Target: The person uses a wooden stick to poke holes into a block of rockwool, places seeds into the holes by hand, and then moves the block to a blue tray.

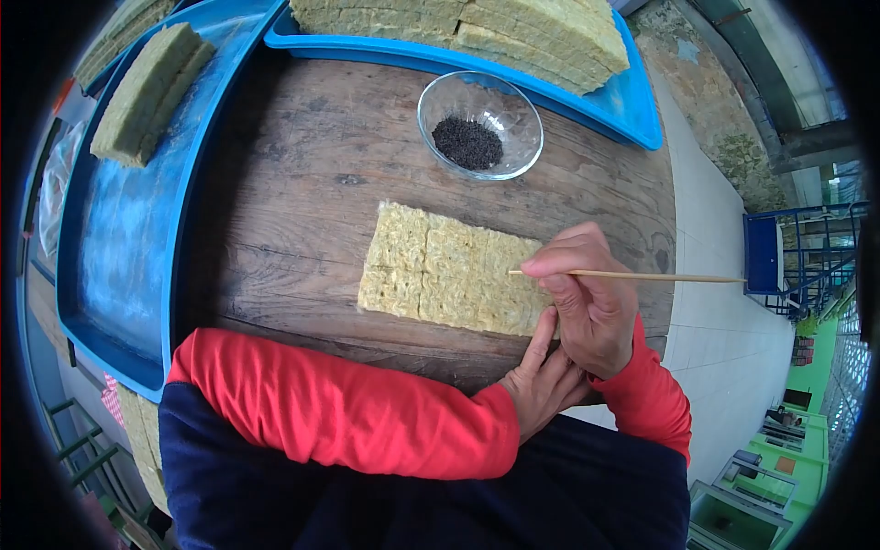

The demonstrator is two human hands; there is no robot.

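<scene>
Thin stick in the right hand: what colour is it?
The thin stick is pale tan, showing best in the head view.

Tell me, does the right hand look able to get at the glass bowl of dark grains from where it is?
Probably yes. The right hand holds a thin stick, but only bare wooden tabletop shows between that hand and the glass bowl, which looks uncovered.

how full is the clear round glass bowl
Partly full: fine dark grains lie low in the bowl, its upper wall bare.
</scene>
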